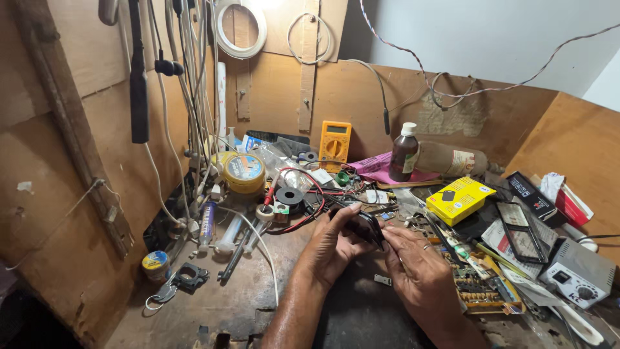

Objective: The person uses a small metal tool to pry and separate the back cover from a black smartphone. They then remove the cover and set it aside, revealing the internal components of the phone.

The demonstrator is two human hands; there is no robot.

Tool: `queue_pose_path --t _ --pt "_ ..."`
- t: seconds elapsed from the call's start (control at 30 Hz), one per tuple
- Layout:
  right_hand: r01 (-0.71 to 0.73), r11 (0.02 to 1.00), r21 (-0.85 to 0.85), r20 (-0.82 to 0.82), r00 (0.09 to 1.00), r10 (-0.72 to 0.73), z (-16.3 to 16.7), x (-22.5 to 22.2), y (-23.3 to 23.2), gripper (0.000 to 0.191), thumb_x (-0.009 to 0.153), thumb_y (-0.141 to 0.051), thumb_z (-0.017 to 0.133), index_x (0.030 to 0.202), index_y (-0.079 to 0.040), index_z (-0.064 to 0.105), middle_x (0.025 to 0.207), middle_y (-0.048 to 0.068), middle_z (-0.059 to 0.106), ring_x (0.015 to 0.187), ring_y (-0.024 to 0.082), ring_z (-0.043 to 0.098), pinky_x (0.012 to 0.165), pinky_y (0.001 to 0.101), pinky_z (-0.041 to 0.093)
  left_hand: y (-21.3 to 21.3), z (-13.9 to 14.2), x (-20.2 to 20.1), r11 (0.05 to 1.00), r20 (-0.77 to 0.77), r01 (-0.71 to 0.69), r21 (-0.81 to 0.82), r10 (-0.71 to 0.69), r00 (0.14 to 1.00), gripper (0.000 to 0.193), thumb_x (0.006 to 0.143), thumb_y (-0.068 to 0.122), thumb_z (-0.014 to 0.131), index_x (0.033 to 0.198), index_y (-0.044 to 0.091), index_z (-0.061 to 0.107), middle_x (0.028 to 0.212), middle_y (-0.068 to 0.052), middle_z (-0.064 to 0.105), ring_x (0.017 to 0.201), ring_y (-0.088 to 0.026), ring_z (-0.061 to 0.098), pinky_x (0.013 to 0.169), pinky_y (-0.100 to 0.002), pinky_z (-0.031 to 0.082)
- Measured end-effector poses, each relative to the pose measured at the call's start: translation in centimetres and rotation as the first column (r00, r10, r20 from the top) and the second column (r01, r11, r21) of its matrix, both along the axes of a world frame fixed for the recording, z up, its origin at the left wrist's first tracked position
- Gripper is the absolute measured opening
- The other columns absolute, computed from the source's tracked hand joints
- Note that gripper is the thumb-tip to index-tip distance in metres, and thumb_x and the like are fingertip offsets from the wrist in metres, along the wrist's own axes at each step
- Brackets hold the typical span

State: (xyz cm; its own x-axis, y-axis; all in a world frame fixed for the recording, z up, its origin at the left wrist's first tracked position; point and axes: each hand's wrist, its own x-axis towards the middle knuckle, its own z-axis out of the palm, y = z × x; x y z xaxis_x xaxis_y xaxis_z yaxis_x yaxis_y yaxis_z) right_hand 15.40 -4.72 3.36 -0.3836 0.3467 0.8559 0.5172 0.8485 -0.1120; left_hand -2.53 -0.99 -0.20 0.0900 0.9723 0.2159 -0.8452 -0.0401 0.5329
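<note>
2 hands, left hand [329, 249] and right hand [416, 271], pinched 1 small black part [368, 226] over the cluttered wooden bench [213, 304]; far off stood 1 yellow meter [335, 143], 1 brown bottle [403, 154].

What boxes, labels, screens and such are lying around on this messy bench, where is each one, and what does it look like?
Yellow multimeter: leaning on the back board, grey screen on top.
Dark bottle: behind the hands, white cap, pale label.
Yellow box: right of the bottle, flat, small blue stickers.
Round tin: left of centre, yellow with blue label.
Grey unit: far right, small dark display and a knob.
Red and white packet: right edge.
</note>
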Motion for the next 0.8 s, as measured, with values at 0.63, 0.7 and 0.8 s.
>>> queue_pose_path --t 0.63,0.7,0.8 --pt "-0.018 1.000 0.006 0.086 0.996 0.017 -1.0 0.7 1.2 0.037 0.085 -0.006 0.073 0.120 0.002 0.063 0.112 0.019 0.071 0.105 0.037 0.070 0.090 0.0426 0.055 -0.5 0.7 0.3 0.993 -0.031 -0.056 -0.107 0.053 0.998 0.044 0.079 0.019 0.080 0.113 0.006 0.056 0.097 -0.011 0.068 0.089 -0.025 0.072 0.075 -0.047 0.065" --pt "0.029 0.997 -0.074 -0.017 0.999 -0.031 -0.9 1.4 0.8 0.029 0.088 -0.008 0.072 0.116 -0.002 0.068 0.111 0.016 0.072 0.104 0.034 0.071 0.089 0.0412 0.055 -0.3 0.2 0.0 1.000 0.015 -0.008 -0.017 0.008 1.000 0.045 0.080 0.020 0.081 0.113 0.000 0.057 0.099 -0.016 0.068 0.093 -0.030 0.072 0.077 -0.050 0.064" --pt "0.227 0.962 -0.154 0.016 0.974 -0.228 -0.9 2.4 0.7 0.020 0.090 -0.013 0.071 0.107 -0.004 0.072 0.104 0.014 0.073 0.101 0.035 0.067 0.088 0.0440 0.052 0.5 -0.8 0.0 0.999 0.032 -0.045 -0.004 0.045 0.998 0.043 0.080 0.016 0.081 0.113 -0.001 0.059 0.107 -0.018 0.067 0.100 -0.032 0.071 0.085 -0.057 0.064"
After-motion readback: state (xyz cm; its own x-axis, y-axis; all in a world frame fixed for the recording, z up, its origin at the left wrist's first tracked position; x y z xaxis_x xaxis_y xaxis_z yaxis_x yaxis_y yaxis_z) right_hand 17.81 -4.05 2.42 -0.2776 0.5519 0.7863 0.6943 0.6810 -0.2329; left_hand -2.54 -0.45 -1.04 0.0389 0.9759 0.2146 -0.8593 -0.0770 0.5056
